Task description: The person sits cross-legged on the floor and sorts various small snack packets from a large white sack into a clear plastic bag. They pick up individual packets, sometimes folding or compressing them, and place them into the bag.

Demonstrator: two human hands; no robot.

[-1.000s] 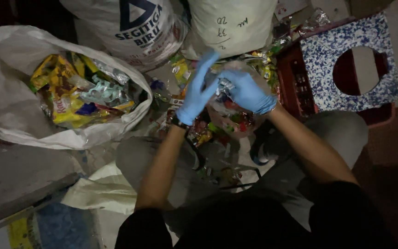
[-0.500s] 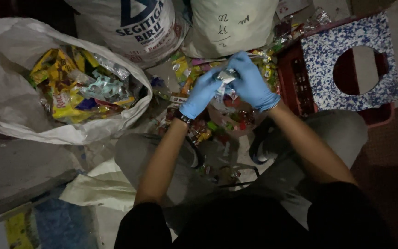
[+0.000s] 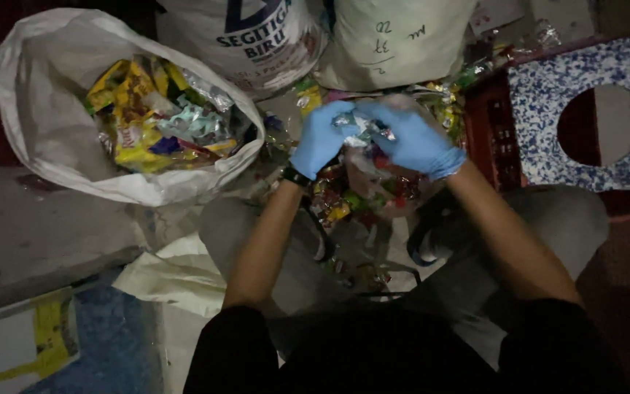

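Both my hands wear blue gloves. My left hand (image 3: 320, 138) and my right hand (image 3: 411, 138) meet in front of me, pinching a small crumpled silvery wrapper (image 3: 360, 125) between their fingertips. Under them lies a heap of colourful plastic wrappers (image 3: 359, 193) between my knees. At the left stands an open white sack (image 3: 52, 138) filled with yellow, silver and multicoloured wrappers (image 3: 162, 120).
Two full white sacks, one with blue print (image 3: 249, 36) and one plain (image 3: 395, 40), stand at the back. A red crate (image 3: 494, 138) with a blue-and-white speckled stool seat (image 3: 585, 80) on it sits at the right. A flat white bag (image 3: 176, 273) lies by my left knee.
My left hand's fingers, spread a second ago, have closed onto the wrapper. Both hands stay together over the heap, and the view has shifted slightly.
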